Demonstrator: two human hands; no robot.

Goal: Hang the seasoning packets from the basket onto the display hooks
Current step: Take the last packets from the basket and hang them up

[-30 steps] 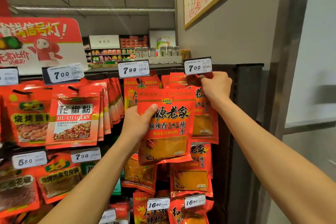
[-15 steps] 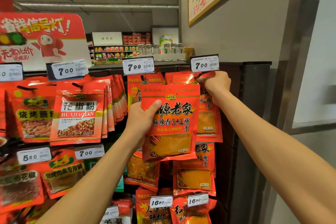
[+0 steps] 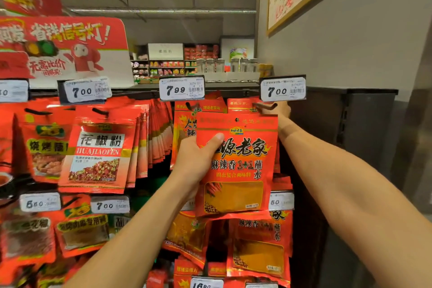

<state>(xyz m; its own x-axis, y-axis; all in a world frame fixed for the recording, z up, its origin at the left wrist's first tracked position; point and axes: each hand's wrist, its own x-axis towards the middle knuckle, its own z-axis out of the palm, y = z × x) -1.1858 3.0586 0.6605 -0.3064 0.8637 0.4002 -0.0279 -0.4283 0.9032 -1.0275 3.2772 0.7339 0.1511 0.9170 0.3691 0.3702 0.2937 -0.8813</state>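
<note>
Packet [image 3: 236, 166] of red seasoning held upright in front of the display, near its right end, covering most of the hanging row behind it. Left hand [image 3: 196, 161] grips the packet's left edge, thumb [image 3: 214, 141] pressed across the front face, fingers wrapped behind and out of sight. Right hand [image 3: 279, 110] reaches past the packet's top right corner, up under the 7.00 price tag [image 3: 282, 88] at the hook; it is mostly hidden by the packet and the tag, so whether its fingers are pinching anything cannot be told. Packet's hang hole sits below the tag, not visibly on the hook. More packets of the same kind [image 3: 259, 243] hang on the row below. To the left, a thick bunch of pepper powder packets [image 3: 98, 152] under another 7.00 tag [image 3: 85, 90], and a 7.99 tag [image 3: 181, 87] between the two.
</note>
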